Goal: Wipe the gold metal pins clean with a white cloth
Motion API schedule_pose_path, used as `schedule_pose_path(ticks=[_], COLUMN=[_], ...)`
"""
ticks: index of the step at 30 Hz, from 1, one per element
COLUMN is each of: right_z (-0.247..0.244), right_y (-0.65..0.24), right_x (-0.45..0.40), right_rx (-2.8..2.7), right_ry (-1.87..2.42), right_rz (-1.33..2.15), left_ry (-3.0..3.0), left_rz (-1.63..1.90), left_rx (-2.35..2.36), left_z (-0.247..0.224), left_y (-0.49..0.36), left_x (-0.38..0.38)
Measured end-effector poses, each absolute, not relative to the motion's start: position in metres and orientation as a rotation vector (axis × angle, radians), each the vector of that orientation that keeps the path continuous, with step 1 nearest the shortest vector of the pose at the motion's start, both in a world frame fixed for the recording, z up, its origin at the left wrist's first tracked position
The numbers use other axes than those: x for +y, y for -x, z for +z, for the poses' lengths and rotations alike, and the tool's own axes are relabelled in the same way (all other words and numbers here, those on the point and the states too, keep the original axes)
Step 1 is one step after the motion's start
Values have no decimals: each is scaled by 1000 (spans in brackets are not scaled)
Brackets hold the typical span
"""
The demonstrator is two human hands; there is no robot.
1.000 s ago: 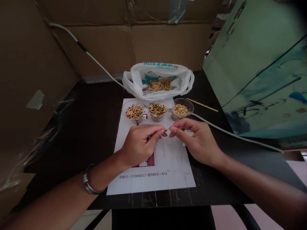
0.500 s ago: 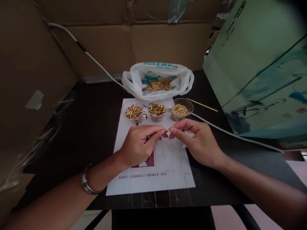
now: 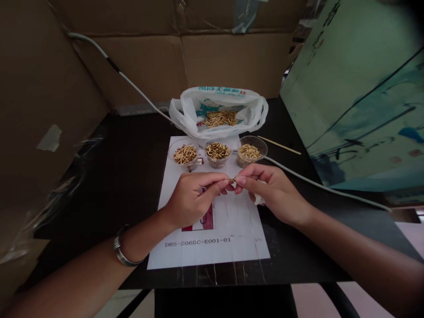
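Note:
My left hand point(image 3: 195, 198) and my right hand point(image 3: 276, 192) meet over the printed sheet, thumbs and forefingers pinched. Between their fingertips is a tiny brass pin point(image 3: 232, 180), held from both ends; whether it is one piece or two joined I cannot tell. Something white and crumpled point(image 3: 260, 199) shows under my right hand's fingers, held or lying there. Just beyond my hands stand three clear plastic cups: a left cup point(image 3: 171, 155) and a middle cup point(image 3: 217, 164) and a right cup point(image 3: 263, 152), each with many small brass pins in it.
Behind the cups, a white plastic bag point(image 3: 185, 117) lies open with longer brass pins point(image 3: 221, 118) inside. A thin stick point(image 3: 280, 145) and a white cable point(image 3: 318, 187) are on the black table point(image 3: 99, 198). Cardboard point(image 3: 132, 62) walls the back and left; a painted panel point(image 3: 361, 106) stands right.
My fingertips have drawn slightly closer together, and less of the pin shows between them. The white crumpled thing appears a little lower beneath my right hand. The cups have stayed put.

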State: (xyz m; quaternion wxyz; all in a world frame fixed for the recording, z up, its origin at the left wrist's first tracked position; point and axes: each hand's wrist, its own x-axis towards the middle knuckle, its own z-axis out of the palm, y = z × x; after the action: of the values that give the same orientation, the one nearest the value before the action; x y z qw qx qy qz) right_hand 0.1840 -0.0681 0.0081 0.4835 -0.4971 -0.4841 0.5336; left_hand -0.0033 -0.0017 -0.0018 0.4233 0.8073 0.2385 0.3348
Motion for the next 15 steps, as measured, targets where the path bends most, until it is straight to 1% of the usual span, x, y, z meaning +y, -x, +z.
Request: schedule_pose_path(ticks=[7,12,15], right_z=[18,16,14], right_y=[-189,-194,-197], right_x=[-69,-72,-73], right_rx=[-1447,-1680,-1751], right_ry=[1348,1464,1517], right_rz=[1047,797,724], left_ry=[-2075,-2219,-2259], left_rz=[798,798,793], left_rx=[595,585,565], left_z=[2,0,-2], left_y=[2,1,2], left_x=[-1,0,0])
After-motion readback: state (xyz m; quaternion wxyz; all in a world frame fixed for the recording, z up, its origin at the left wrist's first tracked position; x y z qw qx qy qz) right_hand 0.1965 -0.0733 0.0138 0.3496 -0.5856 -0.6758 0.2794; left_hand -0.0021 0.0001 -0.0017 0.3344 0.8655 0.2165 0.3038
